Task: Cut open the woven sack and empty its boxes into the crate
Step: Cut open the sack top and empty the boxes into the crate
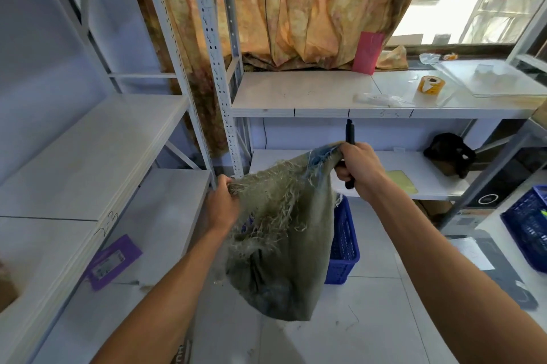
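A grey-green woven sack (284,260) with a frayed, cut-open top edge hangs in the air between both hands, its bottom bulging. My left hand (220,205) grips the frayed left corner of the sack. My right hand (356,169) grips the sack's right corner, which has blue threads, together with a black utility knife (350,134) that points upward. A blue plastic crate (343,245) stands on the floor directly behind and below the sack, mostly hidden by it. No boxes are visible; the sack's inside cannot be seen.
White metal shelving (310,112) surrounds me on the left and ahead. A yellow tape roll (430,85) and a pink card (367,53) sit on the front shelf. A second blue basket (529,227) stands at right. A purple card (114,260) lies on the lower left shelf.
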